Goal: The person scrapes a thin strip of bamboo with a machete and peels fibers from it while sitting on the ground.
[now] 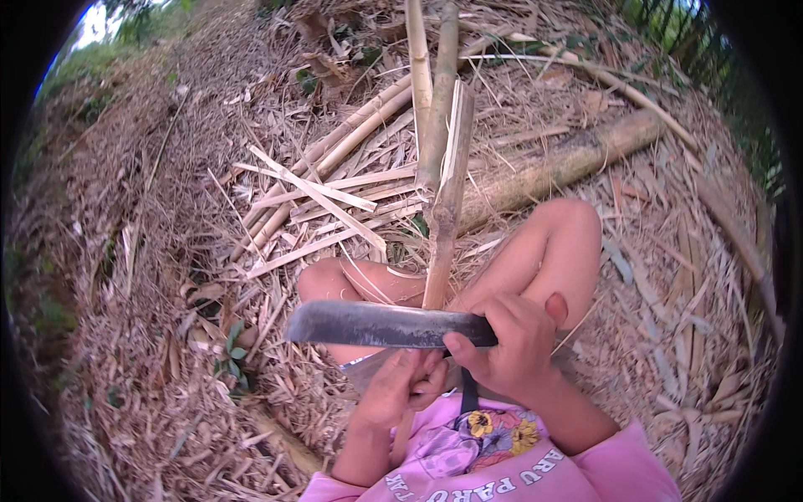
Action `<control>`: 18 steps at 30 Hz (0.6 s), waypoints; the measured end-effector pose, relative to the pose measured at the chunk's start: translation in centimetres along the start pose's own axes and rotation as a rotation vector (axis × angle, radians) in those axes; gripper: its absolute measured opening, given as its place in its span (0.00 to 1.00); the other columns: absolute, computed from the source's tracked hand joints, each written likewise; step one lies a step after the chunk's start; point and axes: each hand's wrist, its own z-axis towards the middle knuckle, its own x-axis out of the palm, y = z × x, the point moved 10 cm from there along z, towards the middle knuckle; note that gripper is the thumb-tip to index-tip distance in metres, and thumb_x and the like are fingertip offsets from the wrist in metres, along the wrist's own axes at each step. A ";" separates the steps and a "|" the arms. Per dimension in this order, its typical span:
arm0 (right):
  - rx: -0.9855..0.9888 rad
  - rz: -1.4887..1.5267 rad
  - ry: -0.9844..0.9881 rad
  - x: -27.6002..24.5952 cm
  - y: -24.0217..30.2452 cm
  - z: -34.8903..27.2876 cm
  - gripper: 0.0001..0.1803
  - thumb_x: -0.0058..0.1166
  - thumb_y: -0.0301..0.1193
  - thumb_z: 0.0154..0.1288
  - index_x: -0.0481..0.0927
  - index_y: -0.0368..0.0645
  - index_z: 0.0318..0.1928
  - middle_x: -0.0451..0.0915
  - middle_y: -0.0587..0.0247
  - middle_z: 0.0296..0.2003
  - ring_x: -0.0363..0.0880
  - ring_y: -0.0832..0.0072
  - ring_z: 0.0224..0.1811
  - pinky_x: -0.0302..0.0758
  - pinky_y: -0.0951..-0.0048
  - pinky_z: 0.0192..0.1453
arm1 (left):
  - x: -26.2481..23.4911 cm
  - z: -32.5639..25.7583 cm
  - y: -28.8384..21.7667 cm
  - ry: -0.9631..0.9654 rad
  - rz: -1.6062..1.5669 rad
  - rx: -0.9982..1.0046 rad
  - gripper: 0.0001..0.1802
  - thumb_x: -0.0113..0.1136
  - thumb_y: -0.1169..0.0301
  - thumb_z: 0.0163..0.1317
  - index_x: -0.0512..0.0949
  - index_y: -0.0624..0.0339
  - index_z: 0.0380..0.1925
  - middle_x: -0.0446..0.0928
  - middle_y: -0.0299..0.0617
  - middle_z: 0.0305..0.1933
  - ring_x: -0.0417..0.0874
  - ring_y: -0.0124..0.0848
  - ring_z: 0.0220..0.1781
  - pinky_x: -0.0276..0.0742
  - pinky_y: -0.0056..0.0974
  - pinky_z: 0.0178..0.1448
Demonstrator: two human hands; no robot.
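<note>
Bamboo strip (445, 201), pale, split, upright, splintered

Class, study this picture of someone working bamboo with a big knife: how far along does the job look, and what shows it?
Done: many split strips already lie piled on the ground ahead. In hand: the right hand holds a dark blade across a bamboo stick, whose far end is already split open; the left hand holds the stick's near end. Left: whole bamboo poles beyond look uncut, so the work seems midway.
</note>
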 end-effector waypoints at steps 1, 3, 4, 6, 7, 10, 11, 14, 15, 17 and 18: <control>0.012 -0.011 -0.018 0.0 -0.1 0.1 0.24 0.60 0.52 0.60 0.76 0.42 0.23 0.75 0.61 0.20 0.77 0.63 0.22 0.71 0.64 0.31 | -0.1 0.0 -0.2 -0.051 0.087 0.019 0.27 0.33 0.41 0.74 0.61 0.53 0.31 0.55 0.29 0.19 0.50 0.19 0.17 0.44 0.28 0.20; 0.047 0.004 -0.072 0.3 -0.7 0.1 0.20 0.60 0.45 0.57 0.74 0.43 0.20 0.73 0.61 0.18 0.75 0.63 0.21 0.71 0.63 0.30 | 0.4 -0.2 -0.7 -0.155 0.265 0.058 0.27 0.33 0.42 0.75 0.61 0.53 0.30 0.56 0.30 0.20 0.51 0.18 0.18 0.45 0.27 0.21; 0.037 -0.001 -0.090 0.1 -0.7 0.3 0.18 0.59 0.42 0.57 0.73 0.43 0.20 0.72 0.61 0.17 0.75 0.63 0.20 0.71 0.63 0.30 | 0.2 -0.2 -0.2 -0.203 0.283 0.039 0.29 0.32 0.41 0.74 0.63 0.57 0.33 0.59 0.32 0.21 0.52 0.17 0.17 0.44 0.27 0.20; 0.017 -0.003 -0.128 -0.1 -1.1 0.5 0.15 0.57 0.39 0.55 0.73 0.43 0.20 0.72 0.61 0.17 0.75 0.63 0.20 0.71 0.62 0.30 | 0.4 -0.3 -0.1 -0.282 0.371 0.067 0.28 0.31 0.43 0.75 0.63 0.57 0.32 0.60 0.32 0.21 0.52 0.17 0.17 0.44 0.27 0.20; 0.006 -0.001 -0.149 -0.1 -1.4 0.6 0.13 0.56 0.37 0.54 0.73 0.43 0.20 0.72 0.61 0.17 0.75 0.63 0.20 0.71 0.62 0.30 | 0.3 -0.5 -0.2 -0.320 0.412 0.084 0.27 0.30 0.44 0.76 0.63 0.57 0.32 0.60 0.32 0.21 0.52 0.17 0.17 0.44 0.27 0.20; -0.033 0.047 -0.160 0.3 -1.1 0.3 0.11 0.52 0.35 0.52 0.73 0.42 0.19 0.71 0.59 0.17 0.73 0.61 0.20 0.71 0.62 0.29 | -0.8 -1.3 -0.2 -0.436 0.572 0.168 0.18 0.37 0.59 0.79 0.68 0.62 0.37 0.67 0.33 0.25 0.61 0.17 0.21 0.53 0.26 0.22; -0.049 0.070 -0.155 0.5 -1.0 0.2 0.11 0.51 0.35 0.52 0.72 0.42 0.19 0.71 0.58 0.18 0.73 0.61 0.19 0.70 0.61 0.30 | -0.9 -1.4 -0.3 -0.485 0.672 0.219 0.18 0.38 0.60 0.79 0.69 0.63 0.40 0.67 0.32 0.25 0.61 0.16 0.20 0.52 0.25 0.22; -0.120 0.016 -0.098 1.6 0.0 -0.7 0.11 0.49 0.36 0.52 0.72 0.44 0.19 0.70 0.58 0.17 0.73 0.61 0.20 0.71 0.62 0.30 | -1.2 -1.5 -0.6 -0.572 0.672 0.317 0.13 0.41 0.65 0.78 0.71 0.64 0.42 0.68 0.31 0.25 0.63 0.16 0.21 0.55 0.25 0.23; -0.123 0.015 -0.108 1.6 0.0 -0.8 0.11 0.49 0.36 0.52 0.72 0.44 0.19 0.70 0.59 0.18 0.74 0.61 0.20 0.71 0.61 0.29 | -0.8 -1.6 -1.0 -0.586 0.717 0.375 0.14 0.41 0.65 0.78 0.71 0.64 0.41 0.68 0.30 0.24 0.63 0.16 0.21 0.56 0.25 0.23; -0.131 0.014 -0.127 1.5 -0.2 -0.8 0.11 0.48 0.35 0.53 0.71 0.45 0.18 0.70 0.59 0.18 0.74 0.61 0.20 0.71 0.61 0.29 | 0.1 -1.7 -1.9 -0.613 0.803 0.494 0.15 0.41 0.64 0.78 0.71 0.63 0.38 0.67 0.29 0.23 0.62 0.16 0.21 0.56 0.25 0.22; -0.114 -0.007 -0.164 1.2 -0.8 -0.6 0.11 0.49 0.35 0.53 0.72 0.45 0.18 0.71 0.59 0.17 0.74 0.62 0.19 0.71 0.61 0.28 | 0.2 -1.4 -1.6 -0.594 0.793 0.402 0.15 0.41 0.64 0.78 0.71 0.63 0.37 0.66 0.29 0.23 0.62 0.16 0.21 0.56 0.25 0.22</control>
